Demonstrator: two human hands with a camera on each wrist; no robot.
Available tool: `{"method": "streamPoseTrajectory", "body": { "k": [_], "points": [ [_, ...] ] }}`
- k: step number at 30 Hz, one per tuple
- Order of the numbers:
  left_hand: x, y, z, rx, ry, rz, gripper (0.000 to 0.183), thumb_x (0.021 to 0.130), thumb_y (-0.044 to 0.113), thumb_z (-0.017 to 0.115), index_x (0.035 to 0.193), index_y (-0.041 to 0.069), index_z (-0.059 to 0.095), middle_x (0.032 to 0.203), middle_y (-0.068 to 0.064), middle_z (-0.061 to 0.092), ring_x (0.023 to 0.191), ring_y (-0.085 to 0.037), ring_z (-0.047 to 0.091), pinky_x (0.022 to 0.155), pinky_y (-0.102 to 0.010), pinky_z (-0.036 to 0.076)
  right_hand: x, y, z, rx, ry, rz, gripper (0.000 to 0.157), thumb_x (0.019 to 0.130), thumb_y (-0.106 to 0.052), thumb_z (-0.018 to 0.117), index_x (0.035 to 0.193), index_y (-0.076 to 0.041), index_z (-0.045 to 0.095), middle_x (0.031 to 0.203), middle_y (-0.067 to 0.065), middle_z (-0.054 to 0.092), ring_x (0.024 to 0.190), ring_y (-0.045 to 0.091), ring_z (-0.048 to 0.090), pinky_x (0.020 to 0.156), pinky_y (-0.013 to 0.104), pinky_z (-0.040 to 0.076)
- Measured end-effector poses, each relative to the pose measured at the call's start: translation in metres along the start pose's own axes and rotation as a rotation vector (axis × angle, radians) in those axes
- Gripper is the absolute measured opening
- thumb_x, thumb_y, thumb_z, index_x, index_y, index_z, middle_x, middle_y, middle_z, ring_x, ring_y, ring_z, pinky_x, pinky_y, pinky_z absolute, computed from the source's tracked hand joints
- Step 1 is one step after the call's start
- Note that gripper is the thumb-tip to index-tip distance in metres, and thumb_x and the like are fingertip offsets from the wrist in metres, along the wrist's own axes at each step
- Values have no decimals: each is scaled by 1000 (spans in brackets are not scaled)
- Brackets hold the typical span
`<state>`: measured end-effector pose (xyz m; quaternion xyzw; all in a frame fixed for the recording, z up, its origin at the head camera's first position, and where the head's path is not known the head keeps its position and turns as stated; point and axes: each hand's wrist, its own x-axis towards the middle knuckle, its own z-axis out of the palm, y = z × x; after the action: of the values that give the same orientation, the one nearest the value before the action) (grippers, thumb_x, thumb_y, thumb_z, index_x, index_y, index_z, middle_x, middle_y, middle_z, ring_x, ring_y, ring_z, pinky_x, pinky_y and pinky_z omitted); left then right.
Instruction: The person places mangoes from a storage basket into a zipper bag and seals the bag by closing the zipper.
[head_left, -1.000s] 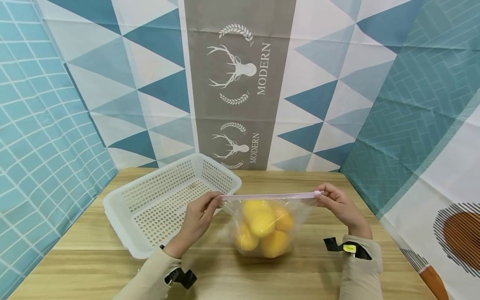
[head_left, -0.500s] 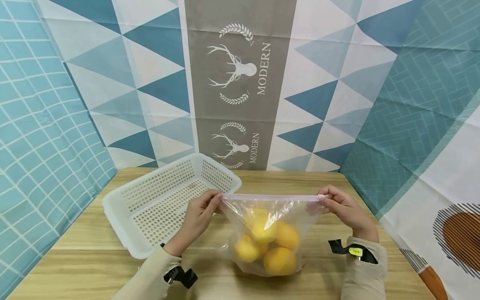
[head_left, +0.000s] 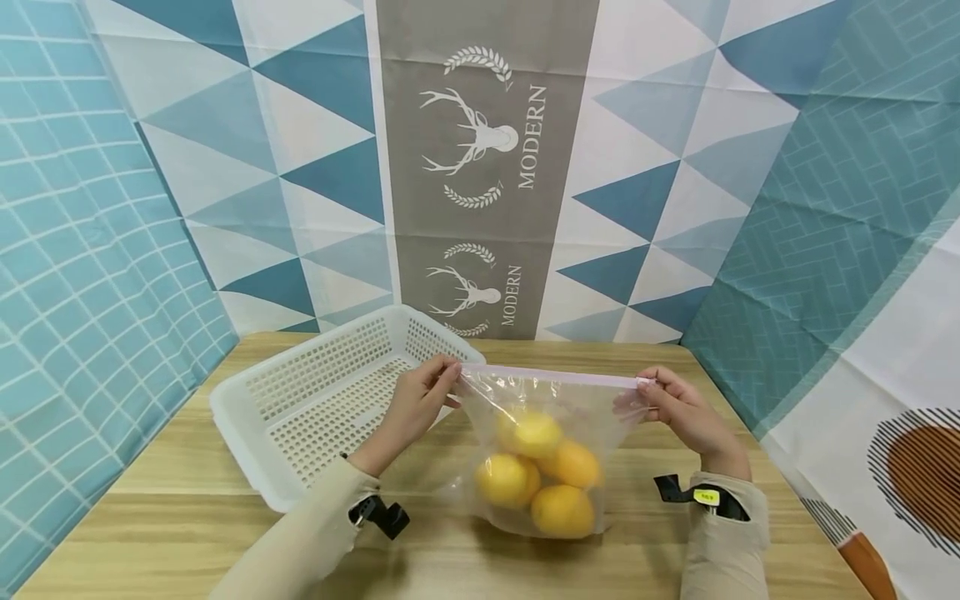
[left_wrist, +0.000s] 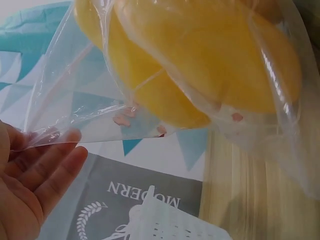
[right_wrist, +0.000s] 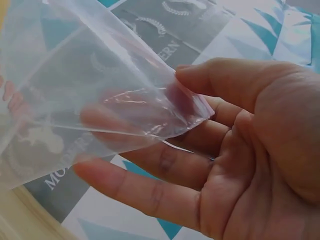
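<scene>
A clear zip bag [head_left: 495, 408] with a pink top strip hangs between my hands, its lower part at the tabletop. Inside it are several yellow and orange fruits, among them a yellow one [head_left: 502, 481] and an orange one [head_left: 562, 511] that look like lemons and oranges. My left hand [head_left: 420, 400] pinches the top left corner between thumb and fingers. At the opposite corner, by the white slider, my right hand [head_left: 686, 412] pinches the strip. In the right wrist view the other fingers [right_wrist: 145, 197] lie behind the film. The left wrist view shows fruit [left_wrist: 210, 55] close up through the plastic.
Behind my left hand stands a white perforated plastic basket [head_left: 255, 425] with nothing in it. The wooden table [head_left: 150, 550] ends at a patterned cloth backdrop [head_left: 480, 167], with more cloth along both sides.
The bag came down and toward me, and its fruits shifted lower. Lately my left hand has moved up and right, tilting the strip; my right hand keeps its corner.
</scene>
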<state>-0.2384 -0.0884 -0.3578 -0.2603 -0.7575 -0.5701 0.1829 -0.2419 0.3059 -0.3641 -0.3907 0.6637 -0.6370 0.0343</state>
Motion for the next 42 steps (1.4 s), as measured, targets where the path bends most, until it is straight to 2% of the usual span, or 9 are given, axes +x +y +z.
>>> {"method": "streamPoseTrajectory", "body": {
  "k": [6, 9, 15, 22, 33, 42],
  "points": [
    [19, -5, 0, 77, -87, -58, 22, 104, 11, 50, 106, -3, 66, 86, -12, 70, 74, -26, 71, 59, -31, 57, 3, 7, -5, -9, 64, 63, 25, 106, -1, 32, 114, -2, 55, 107, 5, 72, 96, 19, 71, 76, 34, 57],
    [25, -9, 0, 69, -122, -103, 22, 104, 13, 50, 106, -3, 65, 87, -11, 69, 75, -25, 72, 59, -30, 57, 5, 10, -8, -9, 80, 89, 26, 107, -2, 33, 113, -4, 58, 105, 3, 72, 94, 18, 72, 75, 33, 58],
    [37, -15, -1, 31, -165, -205, 22, 104, 13, 49, 103, -2, 65, 86, -12, 69, 75, -25, 71, 58, -33, 58, 16, 14, -15, 19, 81, 159, 24, 107, -5, 35, 109, -5, 59, 102, 2, 72, 92, 18, 72, 75, 34, 58],
    [51, -22, -6, 41, -218, -279, 23, 104, 13, 48, 106, -4, 64, 87, -13, 68, 73, -24, 71, 59, -35, 58, 31, 22, -26, 70, 47, 249, 25, 108, -7, 35, 108, -1, 59, 99, 6, 73, 91, 19, 72, 77, 38, 58],
    [69, -39, -8, 145, -225, -340, 25, 103, 13, 51, 108, -5, 67, 88, -14, 71, 77, -23, 72, 66, -40, 58, 48, 43, -42, 191, 10, 345, 33, 108, -5, 31, 102, -11, 63, 97, 5, 72, 92, 19, 71, 80, 43, 57],
    [77, -56, -11, 126, -196, -390, 24, 100, 14, 56, 105, -6, 69, 85, -12, 70, 76, -20, 71, 60, -25, 54, 59, 56, -44, 233, 40, 432, 33, 109, -9, 32, 101, -14, 64, 97, 3, 70, 91, 18, 70, 81, 44, 57]
  ]
}}
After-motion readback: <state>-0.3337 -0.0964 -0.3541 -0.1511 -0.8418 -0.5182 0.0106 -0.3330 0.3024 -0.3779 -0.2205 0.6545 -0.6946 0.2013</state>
